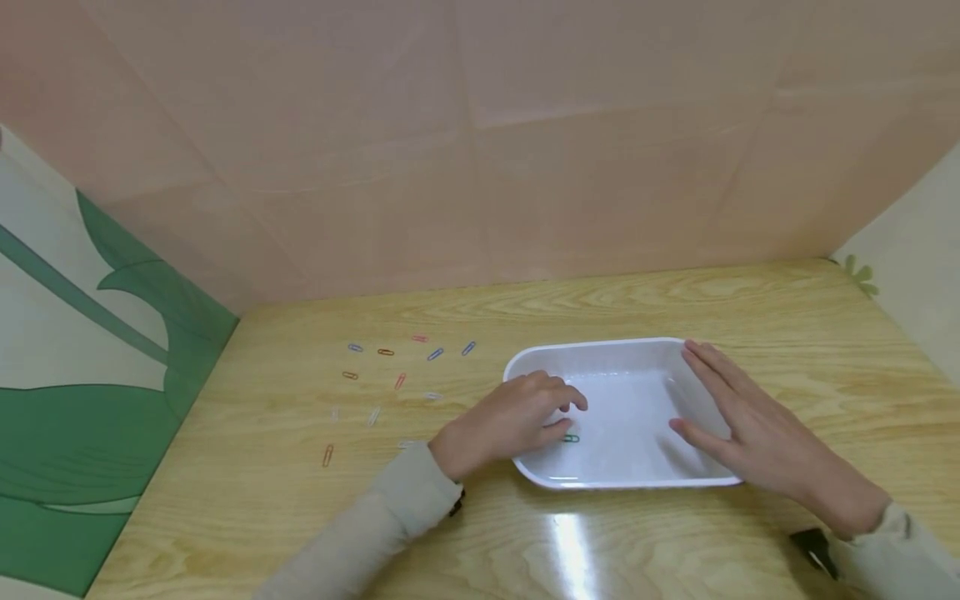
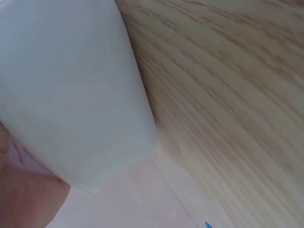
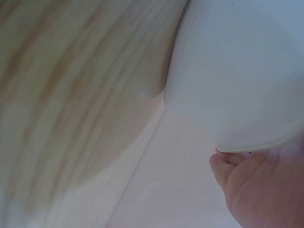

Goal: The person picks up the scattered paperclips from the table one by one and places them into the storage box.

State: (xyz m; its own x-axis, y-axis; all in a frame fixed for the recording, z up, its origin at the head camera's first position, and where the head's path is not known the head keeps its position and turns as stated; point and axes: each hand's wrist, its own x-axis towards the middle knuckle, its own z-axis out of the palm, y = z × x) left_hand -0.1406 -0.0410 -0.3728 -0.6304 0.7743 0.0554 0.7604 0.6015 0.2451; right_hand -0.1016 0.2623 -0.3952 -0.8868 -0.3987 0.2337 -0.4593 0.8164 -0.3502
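Note:
A white tray (image 1: pixel 622 483) with a raised rim sits on the table. My left hand (image 1: pixel 510 417) reaches over its left rim, with fingers loosely bent and a gap between index finger and thumb. Just below the thumb tip, a green paper clip (image 1: pixel 572 438) lies in the tray. My right hand (image 1: pixel 765 433) rests along the right rim, its fingers extended and the thumb spread over the inside. Each wrist view shows the tray's outer wall (image 2: pixel 80 90) close up; in the right one, fingers (image 3: pixel 221 168) lie at the rim.
Several coloured paper clips lie scattered left of the tray, among them a blue clip (image 1: pixel 435 354), a red clip (image 1: pixel 401 381) and an orange clip (image 1: pixel 327 455). A pinkish wall covering (image 1: pixel 480 167) stands behind the wooden table (image 1: pixel 247 517). Printed panels flank both sides.

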